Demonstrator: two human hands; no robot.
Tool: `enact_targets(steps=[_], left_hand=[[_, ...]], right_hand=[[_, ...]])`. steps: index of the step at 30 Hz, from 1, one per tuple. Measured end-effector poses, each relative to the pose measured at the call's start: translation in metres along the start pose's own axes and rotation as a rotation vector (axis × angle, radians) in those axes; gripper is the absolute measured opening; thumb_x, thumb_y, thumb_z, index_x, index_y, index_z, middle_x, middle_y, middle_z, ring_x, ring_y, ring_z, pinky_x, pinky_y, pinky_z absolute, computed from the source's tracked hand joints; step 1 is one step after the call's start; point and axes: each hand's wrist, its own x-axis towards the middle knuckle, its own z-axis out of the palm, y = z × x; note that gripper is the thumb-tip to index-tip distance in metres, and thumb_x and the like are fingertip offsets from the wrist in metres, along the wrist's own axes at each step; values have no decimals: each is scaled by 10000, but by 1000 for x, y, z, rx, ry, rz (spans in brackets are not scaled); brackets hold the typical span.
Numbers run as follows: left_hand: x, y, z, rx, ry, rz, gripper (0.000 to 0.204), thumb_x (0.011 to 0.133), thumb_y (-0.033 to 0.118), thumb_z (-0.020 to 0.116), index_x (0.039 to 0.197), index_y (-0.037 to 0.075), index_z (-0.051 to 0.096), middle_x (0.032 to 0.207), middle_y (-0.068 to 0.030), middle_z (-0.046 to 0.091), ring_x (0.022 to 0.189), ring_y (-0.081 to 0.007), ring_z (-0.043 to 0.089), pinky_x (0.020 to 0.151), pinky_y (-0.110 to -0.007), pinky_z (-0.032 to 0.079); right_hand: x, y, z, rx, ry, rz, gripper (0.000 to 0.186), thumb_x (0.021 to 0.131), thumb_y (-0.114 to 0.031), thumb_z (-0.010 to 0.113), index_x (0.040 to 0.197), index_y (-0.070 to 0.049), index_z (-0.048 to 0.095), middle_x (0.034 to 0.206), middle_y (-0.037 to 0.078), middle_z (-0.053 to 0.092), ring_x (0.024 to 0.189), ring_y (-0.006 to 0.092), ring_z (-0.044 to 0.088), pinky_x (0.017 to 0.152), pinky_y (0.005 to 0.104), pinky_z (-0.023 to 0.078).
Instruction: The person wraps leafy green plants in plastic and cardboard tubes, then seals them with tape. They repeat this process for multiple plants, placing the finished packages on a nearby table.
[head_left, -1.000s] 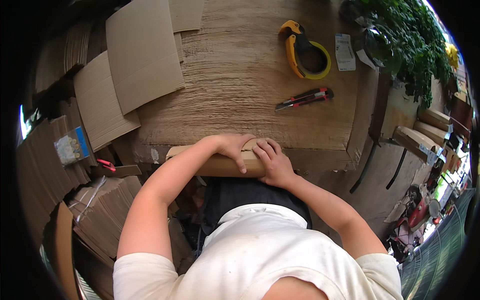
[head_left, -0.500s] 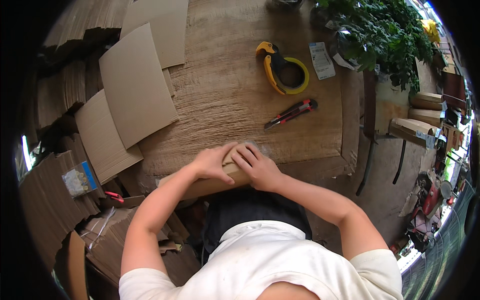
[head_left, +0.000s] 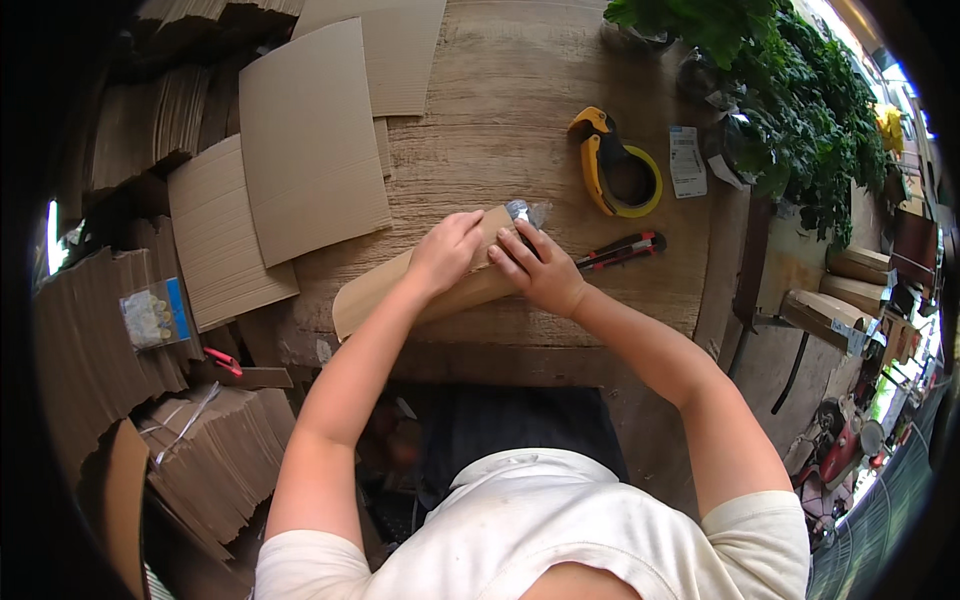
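A long folded cardboard package (head_left: 375, 298) lies slantwise near the front edge of the wooden table. From its far right end sticks out a dark thing in clear plastic (head_left: 522, 212), too small to name. My left hand (head_left: 446, 252) is closed over the package's top, near that end. Beside it my right hand (head_left: 540, 268) grips the same end, its fingers curled over the cardboard edge. Just right of this hand rests a red and black utility knife (head_left: 625, 250), its near part hidden by the fingers. A yellow tape dispenser (head_left: 592, 165) with a tape roll lies farther back.
Flat cardboard sheets (head_left: 315, 140) overlap at the table's left. Leafy green plants (head_left: 800, 120) with plastic-wrapped bases crowd the far right, near a white label sheet (head_left: 687, 162). Stacked cardboard (head_left: 215, 450) fills the left side. Cardboard-wrapped bundles (head_left: 825, 312) stand beyond the right edge.
Both hands and the package have moved away from my body, farther onto the table. The package's plastic-covered end now shows past my fingers. The whole view has also shifted a little.
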Motion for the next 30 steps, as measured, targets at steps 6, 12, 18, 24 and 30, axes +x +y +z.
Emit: enact_targets(steps=[6,12,18,24,30], left_hand=[[8,37,36,427,361,-285,157,873,202,481,869,91,593,845,-88,627,832,-276,605,744,-398,487],[2,34,38,326,499,-266,114,834,166,494,835,106,592,818,-80,626,800,-283,602,703,-401,479],[-1,33,49,360,557,-325,120,832,159,483,838,112,593,844,-70,622,810,-288,594,739,-398,462],[0,30,51,326,614,-311,87,801,132,499,823,117,582,826,-52,611,805,-262,587,747,-383,449],[-2,22,51,308,669,-294,70,787,124,511,812,118,577,811,-52,609,801,-258,585,759,-375,446]], right_hand=[[-3,0,-3,-19,26,-18,410,781,-120,562,1189,-134,529,1270,103,464,1196,328,427,882,426,492],[-1,-5,-1,-12,24,-2,384,794,-143,560,1178,-156,540,1279,92,464,1211,317,418,889,448,470],[-8,-4,3,-36,27,-18,388,830,-198,526,1215,-167,490,1308,89,451,1242,337,392,825,472,490],[-5,-4,1,-42,-8,-13,414,812,-198,543,1222,-166,496,1311,86,447,1244,333,389,835,482,487],[21,-6,-40,493,-250,270,624,649,-244,716,1227,-168,494,1321,89,435,1248,340,383,937,533,399]])
